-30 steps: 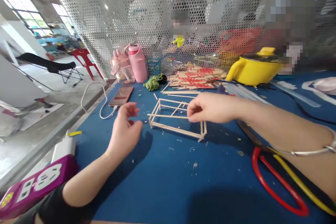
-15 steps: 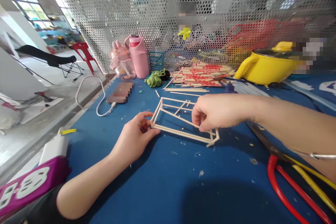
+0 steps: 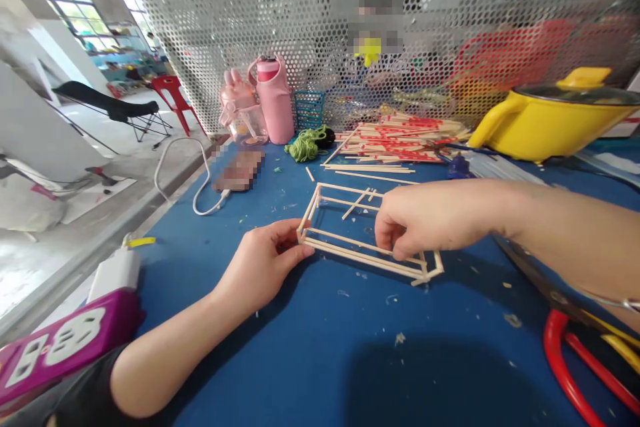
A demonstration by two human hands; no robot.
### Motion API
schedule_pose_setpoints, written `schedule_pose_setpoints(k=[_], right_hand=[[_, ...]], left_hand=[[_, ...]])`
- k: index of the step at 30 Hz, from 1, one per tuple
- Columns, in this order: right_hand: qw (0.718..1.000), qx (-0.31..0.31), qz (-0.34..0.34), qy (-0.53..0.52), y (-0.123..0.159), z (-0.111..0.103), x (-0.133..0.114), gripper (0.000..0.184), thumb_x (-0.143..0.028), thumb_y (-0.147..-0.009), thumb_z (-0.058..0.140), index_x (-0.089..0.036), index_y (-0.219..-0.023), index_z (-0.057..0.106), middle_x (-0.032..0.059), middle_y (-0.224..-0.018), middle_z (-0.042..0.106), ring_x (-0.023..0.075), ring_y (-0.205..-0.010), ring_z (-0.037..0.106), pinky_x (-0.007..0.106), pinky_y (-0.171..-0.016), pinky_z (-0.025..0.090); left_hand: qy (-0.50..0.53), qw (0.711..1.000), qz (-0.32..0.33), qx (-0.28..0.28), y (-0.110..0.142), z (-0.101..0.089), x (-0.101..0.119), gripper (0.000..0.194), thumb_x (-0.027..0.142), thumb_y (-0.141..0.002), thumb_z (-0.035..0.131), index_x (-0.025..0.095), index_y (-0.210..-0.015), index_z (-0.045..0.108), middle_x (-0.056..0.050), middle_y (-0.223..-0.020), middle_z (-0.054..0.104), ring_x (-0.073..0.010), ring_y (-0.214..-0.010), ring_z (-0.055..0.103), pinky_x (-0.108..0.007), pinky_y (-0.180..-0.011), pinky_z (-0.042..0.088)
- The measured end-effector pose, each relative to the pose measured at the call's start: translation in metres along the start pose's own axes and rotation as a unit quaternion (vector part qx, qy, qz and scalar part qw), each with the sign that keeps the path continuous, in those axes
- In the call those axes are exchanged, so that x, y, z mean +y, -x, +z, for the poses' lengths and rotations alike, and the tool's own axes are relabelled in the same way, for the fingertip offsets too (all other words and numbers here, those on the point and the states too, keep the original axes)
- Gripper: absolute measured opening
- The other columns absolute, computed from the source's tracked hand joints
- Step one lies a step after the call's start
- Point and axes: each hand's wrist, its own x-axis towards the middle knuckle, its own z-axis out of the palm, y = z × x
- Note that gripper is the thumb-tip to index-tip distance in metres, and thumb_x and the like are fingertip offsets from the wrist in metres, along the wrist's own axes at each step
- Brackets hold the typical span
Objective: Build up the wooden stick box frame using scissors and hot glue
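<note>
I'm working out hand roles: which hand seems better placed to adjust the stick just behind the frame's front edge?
Probably the right hand: its fingertips appear to pinch that stick. The left hand grips the frame at its left corner, so it suits steadying better.

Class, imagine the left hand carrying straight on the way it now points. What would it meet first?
The left hand would first meet the stick frame, at the left end, where it already seems to be in contact, though the exact depth there is hard to judge.
</note>
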Motion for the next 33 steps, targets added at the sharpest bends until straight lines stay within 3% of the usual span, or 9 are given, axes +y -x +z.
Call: schedule_pose_setpoints(k=[15, 23, 28, 33], right_hand=[[0.999, 0.007, -0.044, -0.02, -0.001, 0.002, 0.002, 0.016, -0.013, -0.071, 0.063, -0.013, -0.084, 0.073, -0.0008, -0.069, 0.069, 0.0098, -0.057, 0.055, 0.022, -0.052, 0.035], [0.998, -0.017, -0.061, 0.014, 0.001, 0.0, -0.003, 0.021, -0.014, -0.071, 0.064, -0.012, -0.09, 0.073, -0.0003, -0.07, 0.069, 0.0087, -0.055, 0.053, 0.022, -0.051, 0.033], [0.998, -0.039, -0.037, -0.024, 0.004, 0.004, -0.002, 0.016, -0.014, -0.072, 0.062, -0.016, -0.084, 0.072, -0.0019, -0.067, 0.067, 0.0093, -0.055, 0.054, 0.021, -0.05, 0.034], [0.998, -0.049, -0.017, -0.036, 0.005, 0.004, 0.0, 0.014, -0.013, -0.07, 0.058, -0.018, -0.077, 0.069, -0.0036, -0.064, 0.066, 0.0104, -0.054, 0.055, 0.021, -0.049, 0.035]], left_hand=[[-0.021, 0.997, -0.066, 0.044, 0.003, 0.001, 0.003, 0.045, 0.047, -0.067, 0.071, 0.019, -0.101, 0.067, -0.003, -0.084, 0.073, -0.0188, -0.074, 0.065, -0.029, -0.069, 0.05], [-0.009, 0.995, -0.099, 0.026, 0.012, 0.002, 0.01, 0.044, 0.046, -0.063, 0.075, 0.018, -0.096, 0.067, -0.002, -0.081, 0.073, -0.0168, -0.073, 0.064, -0.025, -0.068, 0.049], [0.079, 0.991, -0.109, -0.013, 0.021, 0.009, 0.015, 0.054, 0.035, -0.068, 0.073, 0.02, -0.115, 0.051, 0.003, -0.069, 0.066, -0.0122, -0.062, 0.06, -0.02, -0.054, 0.046], [0.094, 0.991, -0.097, 0.008, 0.019, 0.008, 0.014, 0.07, 0.028, -0.068, 0.074, 0.026, -0.127, 0.037, 0.002, -0.09, 0.061, -0.008, -0.06, 0.054, -0.019, -0.051, 0.045]])
